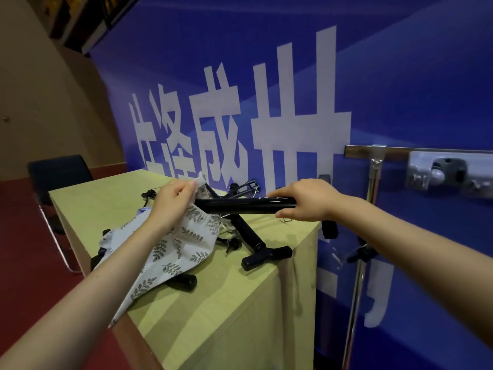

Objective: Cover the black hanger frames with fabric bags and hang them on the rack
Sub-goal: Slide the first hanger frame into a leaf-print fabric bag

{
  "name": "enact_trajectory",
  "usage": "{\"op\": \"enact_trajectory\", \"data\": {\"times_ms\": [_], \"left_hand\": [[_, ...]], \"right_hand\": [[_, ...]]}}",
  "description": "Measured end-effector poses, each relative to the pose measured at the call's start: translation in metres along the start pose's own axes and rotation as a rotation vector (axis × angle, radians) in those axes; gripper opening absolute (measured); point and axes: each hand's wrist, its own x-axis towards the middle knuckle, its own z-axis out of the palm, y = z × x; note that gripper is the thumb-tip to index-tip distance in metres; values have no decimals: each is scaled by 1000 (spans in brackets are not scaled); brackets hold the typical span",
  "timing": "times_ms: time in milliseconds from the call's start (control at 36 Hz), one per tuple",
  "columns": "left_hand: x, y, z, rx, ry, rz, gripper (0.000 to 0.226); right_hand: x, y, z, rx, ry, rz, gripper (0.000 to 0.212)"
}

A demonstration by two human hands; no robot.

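Left hand [170,201] pinches fabric bag [173,247] over black hanger frame [245,204], right hand's [306,200] grip clamped on it.

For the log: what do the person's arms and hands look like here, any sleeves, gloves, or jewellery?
Both arms are bare from the frame's edge down to the wrist; no sleeves show. The left hand and the right hand wear no gloves. No watch, bracelet or ring is visible on either, and no markings show on the forearms.
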Motion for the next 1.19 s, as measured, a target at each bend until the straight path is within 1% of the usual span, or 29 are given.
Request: {"op": "enact_trajectory", "data": {"times_ms": [83, 167, 222, 278, 333, 444, 500, 556, 611, 694, 778, 806, 861, 917, 972, 1000, 1056, 1111, 1194], "left_hand": [[-4, 5, 5, -125, -33, -76, 40], [-8, 15, 11, -318, -57, -158, 31], [-7, 19, 16, -389, -75, -151, 27], [-6, 25, 19, -406, -99, -122, 25], [-6, 33, 20, -389, -127, -74, 27], [-5, 31, 16, -222, -195, -3, 31], [-5, 21, 16, -108, -267, -15, 35], [-7, 12, 19, -15, -360, -22, 46], [-8, 9, 23, 38, -414, -21, 55], [-9, 13, 31, 115, -454, -37, 52], [-7, 13, 40, 101, -444, -92, 54], [-8, 13, 42, 78, -429, -114, 54], [-10, 13, 46, 14, -386, -156, 48], [-11, 14, 52, -62, -322, -198, 46], [-12, 15, 54, -127, -261, -229, 45], [-11, 13, 55, -143, -236, -230, 45], [-9, 14, 54, -166, -207, -227, 49], [-9, 17, 52, -183, -187, -218, 53], [-11, 24, 54, -117, -183, -221, 57]], "right_hand": [[6, -10, 1, 26, -69, -54, 53], [11, -22, 1, 22, -92, -106, 51], [15, -28, 0, 22, -99, -118, 48], [19, -33, 0, 15, -103, -126, 46], [22, -37, 1, 4, -98, -125, 45], [21, -38, 0, -61, -40, -162, 48], [18, -37, -4, -103, 9, -198, 50], [15, -36, -9, -146, 76, -221, 49], [17, -34, -13, -170, 127, -240, 48], [21, -31, -13, -159, 154, -241, 46], [25, -28, -13, -205, 308, -223, 42], [26, -28, -15, -222, 342, -187, 43], [27, -30, -17, -242, 361, -109, 47], [27, -33, -19, -254, 440, -80, 48], [24, -35, -18, -182, 607, -95, 39], [22, -34, -16, -95, 700, -107, 32], [16, -34, -10, 168, 831, -113, 21], [10, -38, -1, 384, 885, -65, 18], [8, -46, 15, 472, 939, 64, 21]]}}
